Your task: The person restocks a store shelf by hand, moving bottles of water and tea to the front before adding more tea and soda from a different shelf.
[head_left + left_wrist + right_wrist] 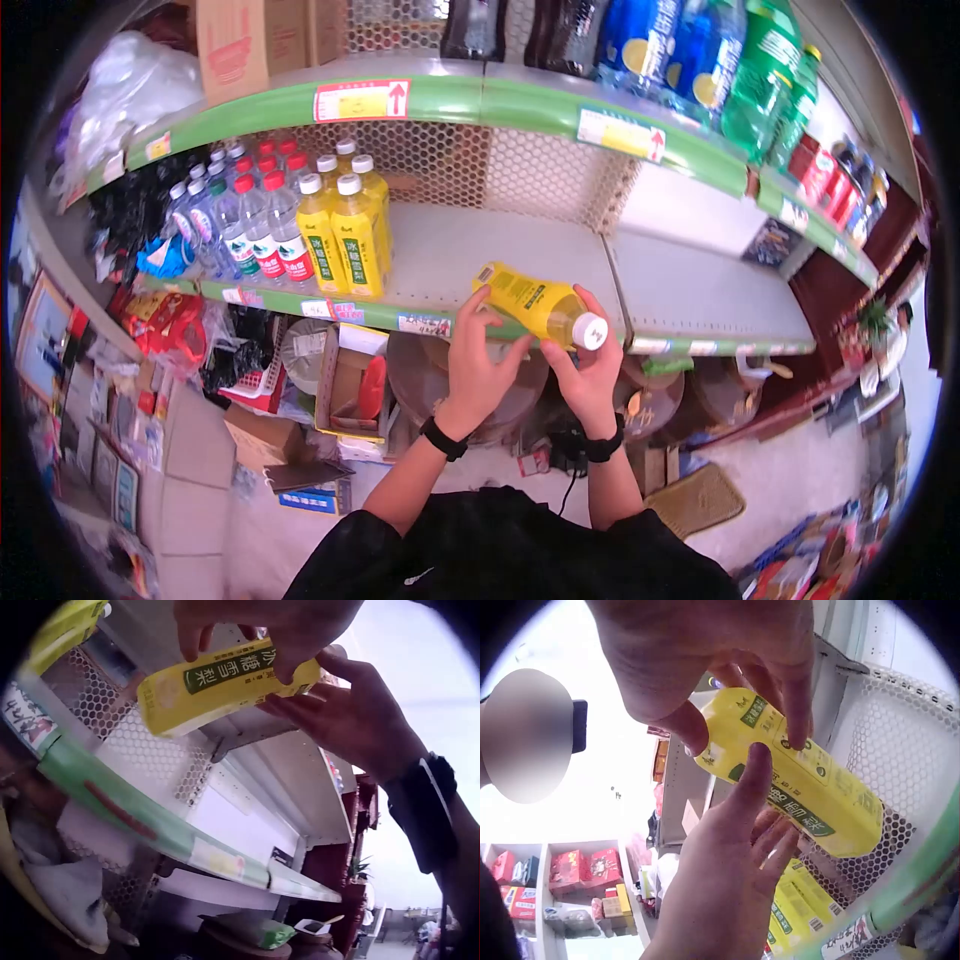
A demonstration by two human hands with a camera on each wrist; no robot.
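Observation:
A yellow bottle with a white cap [535,305] lies tilted in the air before the shelf, held by both hands. My right hand [588,375] grips it near the cap, thumb on the near side and fingers round the far side. My left hand [480,365] is at the label part; in the right wrist view its thumb rests on the label of the bottle [802,787] and its other fingers are under it. Dark green label panels show on the bottle [225,679] in the left wrist view.
Yellow bottles [355,240] stand on the middle shelf, beside red-capped water bottles [262,225]. Dark, blue and green bottles [765,75] stand on the upper shelf. Below are an open carton [350,385] and round lidded containers [730,385].

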